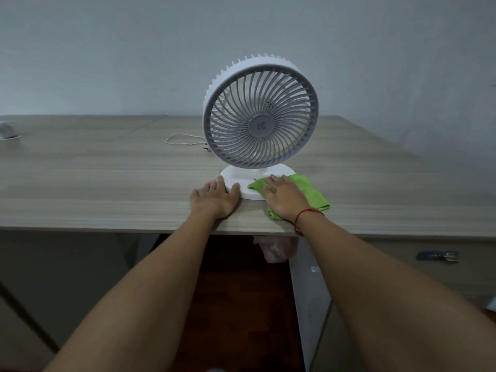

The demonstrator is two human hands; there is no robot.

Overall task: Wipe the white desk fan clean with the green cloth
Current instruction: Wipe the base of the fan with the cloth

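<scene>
The white desk fan (261, 114) stands upright on the wooden desk (107, 178), its round grille facing me and its round base near the front edge. My left hand (214, 197) lies flat on the desk, fingers and thumb around the left rim of the fan's base (236, 178). My right hand (284, 197) presses flat on the green cloth (314, 194), which lies partly over the right side of the base and partly on the desk. A red string is tied round my right wrist.
The fan's white cable (182, 139) loops on the desk behind it to the left. A small pale object (8, 131) sits at the far left edge. A drawer handle (437, 256) shows under the desk at right. A grey wall stands behind.
</scene>
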